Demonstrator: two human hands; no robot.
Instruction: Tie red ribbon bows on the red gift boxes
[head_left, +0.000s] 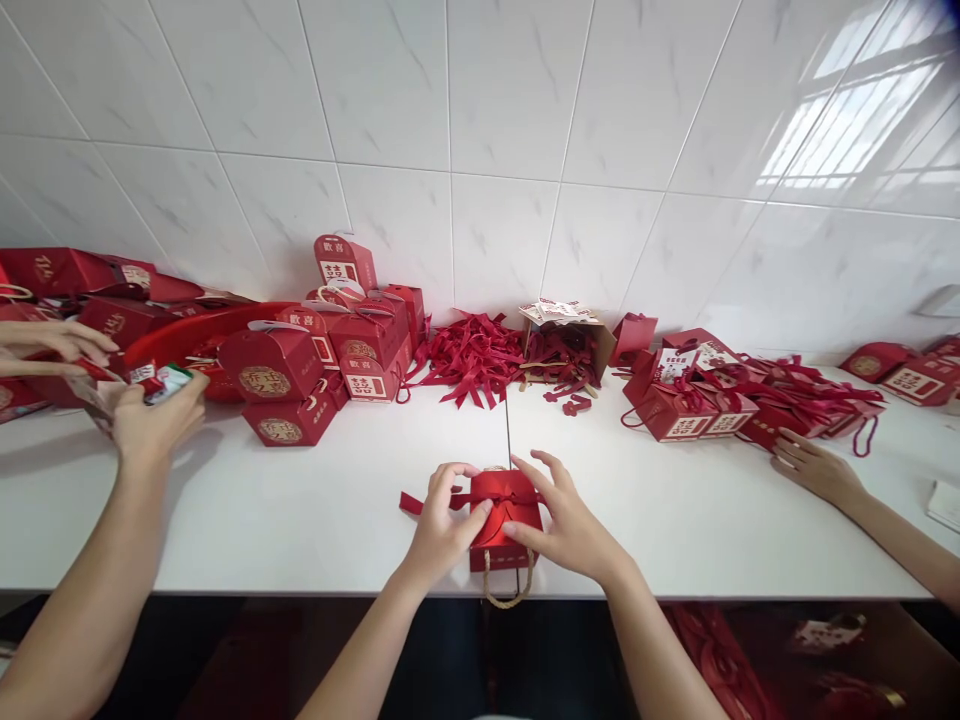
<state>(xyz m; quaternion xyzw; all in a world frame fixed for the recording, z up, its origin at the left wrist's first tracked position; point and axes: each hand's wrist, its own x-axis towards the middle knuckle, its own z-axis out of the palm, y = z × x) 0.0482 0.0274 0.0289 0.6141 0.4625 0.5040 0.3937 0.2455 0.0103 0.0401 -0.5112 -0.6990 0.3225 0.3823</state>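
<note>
A small red gift box stands near the table's front edge, its twisted rope handle hanging toward me. Across its top runs a dark red ribbon, knotted in the middle, with a loose tail reaching out to the left. My left hand is curled around the box's left side, thumb on the lid near the knot. On the other side, my right hand rests its thumb on the lid, with its fingers bent along the right edge. The fingertips on the far side are partly hidden.
Finished red boxes are stacked at back left, beside a red tray. A ribbon pile and open carton lie ahead. Another person's hands hold small packets at left; another hand touches boxes at right.
</note>
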